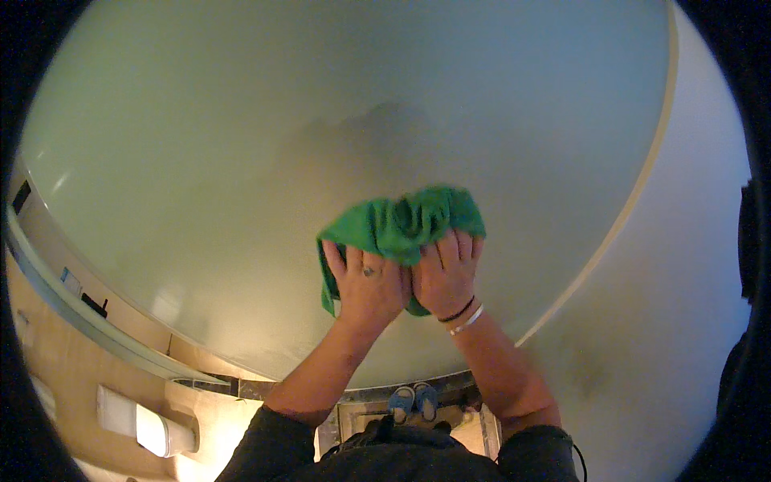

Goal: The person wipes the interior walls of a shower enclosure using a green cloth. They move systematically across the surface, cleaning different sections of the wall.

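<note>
Both of my hands grip a bunched green cloth (415, 226) in the middle of the view. The cloth lies against a large frosted glass panel (211, 211), or one that looks like it. My left hand (370, 283), with a ring on one finger, holds the cloth's left and lower part. Right beside it, my right hand (449, 271) has its fingers curled into the cloth's right part; a dark band and a silver bracelet circle that wrist. The palms and the underside of the cloth are hidden.
A pale wall (638, 301) meets the panel at a light edge strip (650, 156) on the right. Below stand blue slippers (426, 402) near a dark stone sill (361, 396). A white toilet (159, 431) is at the lower left, beyond a curved glass edge (108, 337).
</note>
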A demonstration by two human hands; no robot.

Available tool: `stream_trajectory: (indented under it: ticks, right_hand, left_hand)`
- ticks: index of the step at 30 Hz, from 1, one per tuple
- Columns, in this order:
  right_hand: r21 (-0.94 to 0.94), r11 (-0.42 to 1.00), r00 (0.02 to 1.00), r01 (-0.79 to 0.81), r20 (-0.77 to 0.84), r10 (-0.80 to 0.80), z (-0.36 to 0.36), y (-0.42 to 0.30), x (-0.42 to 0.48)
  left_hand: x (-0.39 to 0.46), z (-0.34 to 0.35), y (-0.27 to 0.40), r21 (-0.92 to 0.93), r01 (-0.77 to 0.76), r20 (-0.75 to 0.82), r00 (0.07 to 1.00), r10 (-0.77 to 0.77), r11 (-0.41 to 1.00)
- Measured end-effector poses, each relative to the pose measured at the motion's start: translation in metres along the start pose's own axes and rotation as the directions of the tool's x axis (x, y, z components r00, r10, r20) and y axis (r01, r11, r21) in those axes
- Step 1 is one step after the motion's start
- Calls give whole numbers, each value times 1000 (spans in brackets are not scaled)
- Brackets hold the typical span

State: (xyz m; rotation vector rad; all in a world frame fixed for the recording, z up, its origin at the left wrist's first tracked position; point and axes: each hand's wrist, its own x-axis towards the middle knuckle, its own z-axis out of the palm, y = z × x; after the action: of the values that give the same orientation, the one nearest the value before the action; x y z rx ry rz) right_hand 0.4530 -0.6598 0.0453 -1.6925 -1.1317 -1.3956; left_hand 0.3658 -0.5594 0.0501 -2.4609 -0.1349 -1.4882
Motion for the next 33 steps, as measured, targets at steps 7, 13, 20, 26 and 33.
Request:
stream_trajectory:
  ticks: [7, 13, 20, 26, 33]
  right_hand:
    - [-82, 997, 999, -15, -48, 11, -23, 44, 34]
    - [-81, 992, 987, -101, -136, 89, -39, 74, 45]
    - [-77, 981, 980, -177, -106, 169, -34, 93, -52]
    - [-133, 972, 965, -193, -206, 163, -70, 144, 28]
    - [-178, 918, 932, -356, -141, 334, -57, 145, -46]
  left_hand:
    - [69, 0, 36, -26, -33, -190, 981, 28, 999]
    - [103, 2, 67, -14, -65, -237, 970, 60, 998]
    - [41, 50, 100, -168, -185, -31, 983, 182, 968]
    - [139, 27, 126, -191, -274, -256, 941, 222, 943]
    - [90, 64, 151, -256, -282, -131, 958, 256, 925]
